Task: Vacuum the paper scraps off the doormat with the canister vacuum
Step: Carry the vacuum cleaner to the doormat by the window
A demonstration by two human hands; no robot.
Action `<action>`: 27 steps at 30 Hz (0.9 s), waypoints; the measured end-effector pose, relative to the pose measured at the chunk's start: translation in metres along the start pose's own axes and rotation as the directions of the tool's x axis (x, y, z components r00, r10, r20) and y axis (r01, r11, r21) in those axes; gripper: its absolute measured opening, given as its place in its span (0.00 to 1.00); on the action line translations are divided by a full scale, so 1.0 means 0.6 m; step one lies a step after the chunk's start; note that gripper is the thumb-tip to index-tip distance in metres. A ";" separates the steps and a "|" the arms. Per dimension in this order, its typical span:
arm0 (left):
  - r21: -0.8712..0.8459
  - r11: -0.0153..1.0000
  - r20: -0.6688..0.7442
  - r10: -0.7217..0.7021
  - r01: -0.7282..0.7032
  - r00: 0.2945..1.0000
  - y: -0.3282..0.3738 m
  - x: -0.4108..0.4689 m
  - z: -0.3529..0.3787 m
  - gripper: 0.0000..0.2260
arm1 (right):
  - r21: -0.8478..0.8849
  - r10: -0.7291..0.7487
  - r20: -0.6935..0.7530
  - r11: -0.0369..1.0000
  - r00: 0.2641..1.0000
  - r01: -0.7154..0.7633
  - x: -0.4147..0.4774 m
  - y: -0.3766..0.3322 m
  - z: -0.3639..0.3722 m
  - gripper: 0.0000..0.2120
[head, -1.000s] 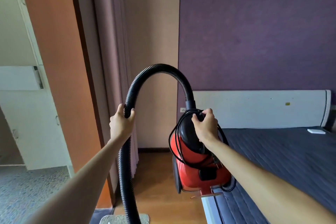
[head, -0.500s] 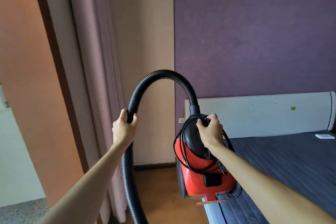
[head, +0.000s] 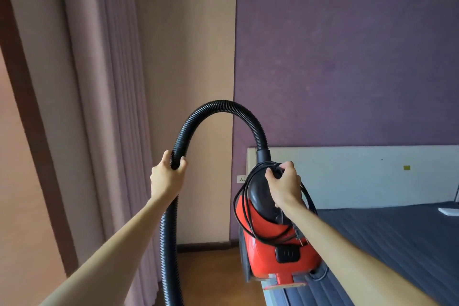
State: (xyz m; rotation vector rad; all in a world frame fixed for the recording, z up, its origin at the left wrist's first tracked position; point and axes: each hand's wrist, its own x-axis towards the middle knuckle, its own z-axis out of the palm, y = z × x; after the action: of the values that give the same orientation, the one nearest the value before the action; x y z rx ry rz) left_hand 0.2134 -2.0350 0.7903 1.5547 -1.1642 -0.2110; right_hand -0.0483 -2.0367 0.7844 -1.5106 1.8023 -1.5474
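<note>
red canister vacuum [head: 270,243] held in the air over the bed [head: 397,236] corner, long axis upright, hose end up. right hand [head: 284,185] grips its top handle. left hand [head: 167,176] curled round black hose [head: 218,107], which arches over and hangs down.

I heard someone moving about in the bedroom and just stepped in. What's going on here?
A person holds a red canister vacuum with a black top up beside the corner of the dark grey quilted bed. The right hand grips its top handle, and the left hand grips the black ribbed hose, which arches up from the vacuum and hangs down out of view. The black power cord is wound round the body, so it looks unplugged. No doormat or paper scraps are in view.
</note>
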 end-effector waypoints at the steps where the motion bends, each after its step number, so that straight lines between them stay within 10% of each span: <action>1: 0.002 1.000 -0.007 -0.004 0.004 1.000 -0.002 0.015 0.017 0.07 | 0.005 -0.015 0.008 1.000 1.000 0.015 0.024 0.009 0.012 0.10; 27: 0.067 0.988 -0.268 -0.116 0.138 0.957 -0.114 0.321 0.280 0.08 | 0.121 -0.223 0.223 0.972 0.949 0.200 0.422 0.123 0.359 0.10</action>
State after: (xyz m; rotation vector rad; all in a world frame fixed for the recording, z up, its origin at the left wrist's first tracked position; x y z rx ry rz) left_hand 0.2337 -2.2967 0.7576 1.6769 -0.8752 -0.0371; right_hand -0.0146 -2.3720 0.7376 -1.8038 1.4526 -1.4521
